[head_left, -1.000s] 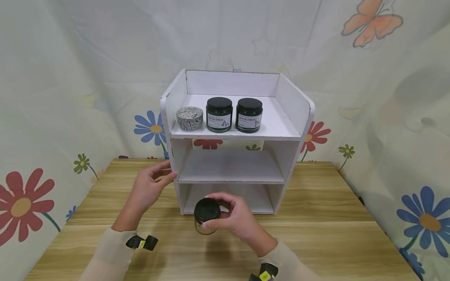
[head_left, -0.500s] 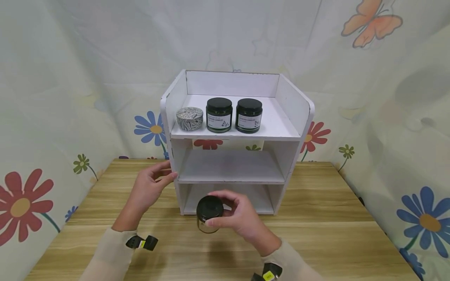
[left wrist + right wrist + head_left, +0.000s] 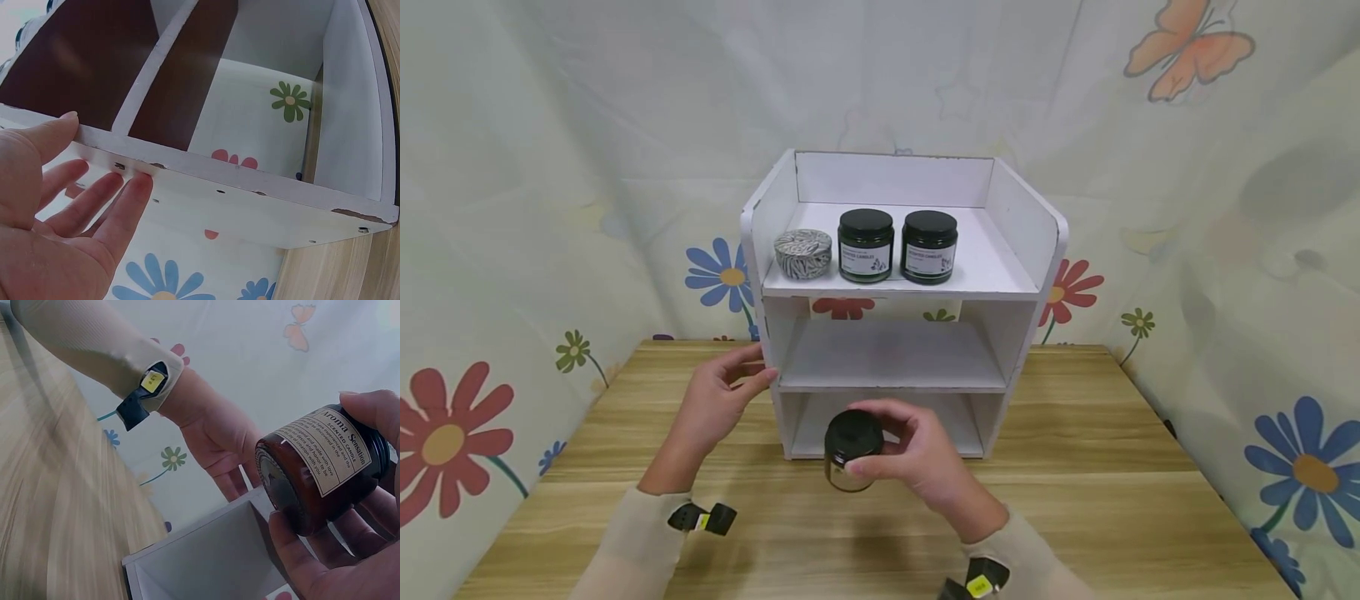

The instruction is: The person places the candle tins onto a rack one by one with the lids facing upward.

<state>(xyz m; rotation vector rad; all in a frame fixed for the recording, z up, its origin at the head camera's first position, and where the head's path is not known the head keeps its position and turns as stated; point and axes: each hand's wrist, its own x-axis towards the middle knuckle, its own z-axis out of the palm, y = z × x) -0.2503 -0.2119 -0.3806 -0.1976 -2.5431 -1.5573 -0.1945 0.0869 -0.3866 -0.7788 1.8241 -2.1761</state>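
Fingers and thumb of my right hand (image 3: 917, 454) hold a scented candle jar (image 3: 319, 465) of dark amber glass round its upper part. The jar has a black lid (image 3: 854, 433) and a cream label, and hangs above the table just in front of the bottom compartment. My left hand (image 3: 717, 400) grips the left side panel of a white shelf unit (image 3: 891, 388), thumb on the front edge, fingertips against the outer face. On the top shelf stand two dark green candle jars (image 3: 865, 246) with black lids, beside a round zebra-patterned tin (image 3: 803, 253).
The shelf unit stands on a wood-grain table (image 3: 1075, 500), with raised walls round the back and sides of its top level. Flower-printed cloth (image 3: 587, 125) hangs behind it and to both sides. Each wrist wears a small black camera (image 3: 703, 517).
My right hand has carried the candle jar slightly to the right and away from me, nearer the lower shelf opening. The left hand stays in place on the side panel.
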